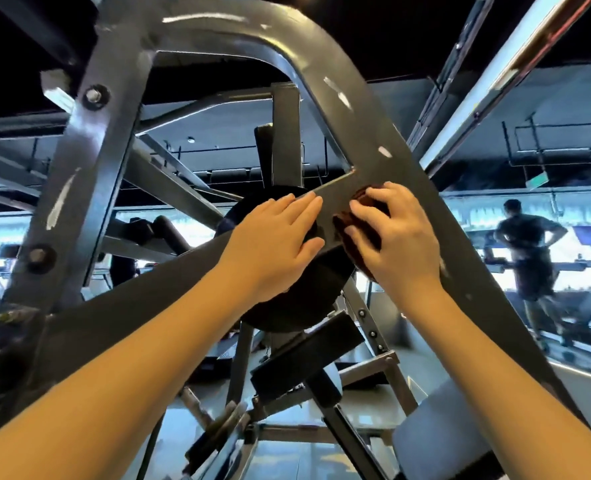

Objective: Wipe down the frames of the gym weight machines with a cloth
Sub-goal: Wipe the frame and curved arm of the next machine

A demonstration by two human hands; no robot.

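right hand (396,237) gripping cloth (360,233), frame (384,140)

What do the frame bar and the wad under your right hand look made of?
Frame bar: probably steel with glossy grey paint, going by the bright glare streaks and bolted joints. Cloth: soft, dark reddish-brown fabric, bunched under the right hand; weave too blurred to tell.

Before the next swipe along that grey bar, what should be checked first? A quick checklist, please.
1. Cloth gripped by the right hand: ok.
2. Cloth touching the frame at the joint: ok.
3. Left hand lying flat, apart from the cloth: ok.
4. Bar above the joint free of obstacles: ok.
5. Cloth still clean enough: cannot tell.
6. Weight plate behind the hands held fast: cannot tell.
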